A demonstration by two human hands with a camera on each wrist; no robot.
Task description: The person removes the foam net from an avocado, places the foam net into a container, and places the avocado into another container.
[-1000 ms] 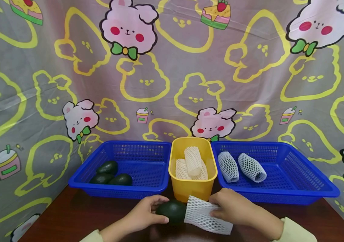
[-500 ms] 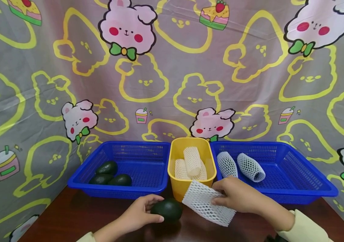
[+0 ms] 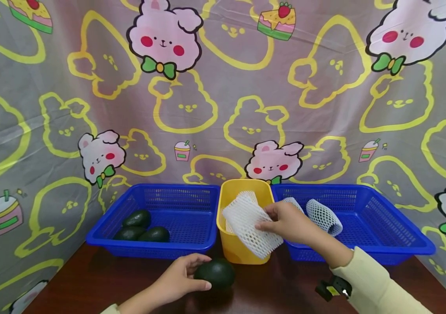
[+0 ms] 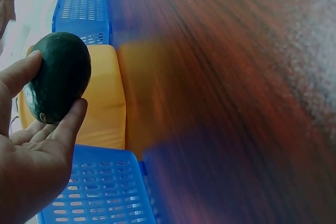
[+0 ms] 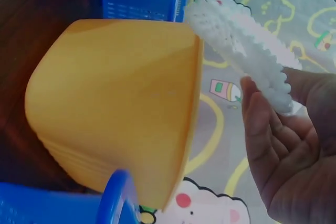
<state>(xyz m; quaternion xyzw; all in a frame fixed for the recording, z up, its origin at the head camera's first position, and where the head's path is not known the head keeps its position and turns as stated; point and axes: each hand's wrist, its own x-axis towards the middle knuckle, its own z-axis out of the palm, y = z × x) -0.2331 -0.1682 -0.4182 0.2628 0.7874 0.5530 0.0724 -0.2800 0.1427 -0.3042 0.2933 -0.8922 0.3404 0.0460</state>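
Item: one dark green, oval, smooth-skinned avocado (image 3: 215,274), held in the left hand (image 3: 185,274) over the dark reddish-brown wooden table (image 3: 270,290), just in front of the yellow plastic bin (image 3: 232,250); thumb on one side, fingers on the other. Item: one white foam-mesh sleeve (image 3: 251,224), flattened, pinched between thumb and fingers of the right hand (image 3: 289,223), above the bin's rim and tilted, its lower end in front of the bin wall in the head view. Bin contents: cream foam-mesh sleeves (image 3: 248,196), largely covered from sight, number not tellable. At left, one blue perforated plastic basket (image 3: 160,251), holding three dark green avocados (image 3: 155,234) grouped at its near left. At right, a second blue perforated basket (image 3: 384,251), holding two white mesh sleeves (image 3: 322,216), one partly hidden behind the right hand. Backdrop: grey cloth (image 3: 219,83) printed with yellow outlines and pink-cheeked rabbits.
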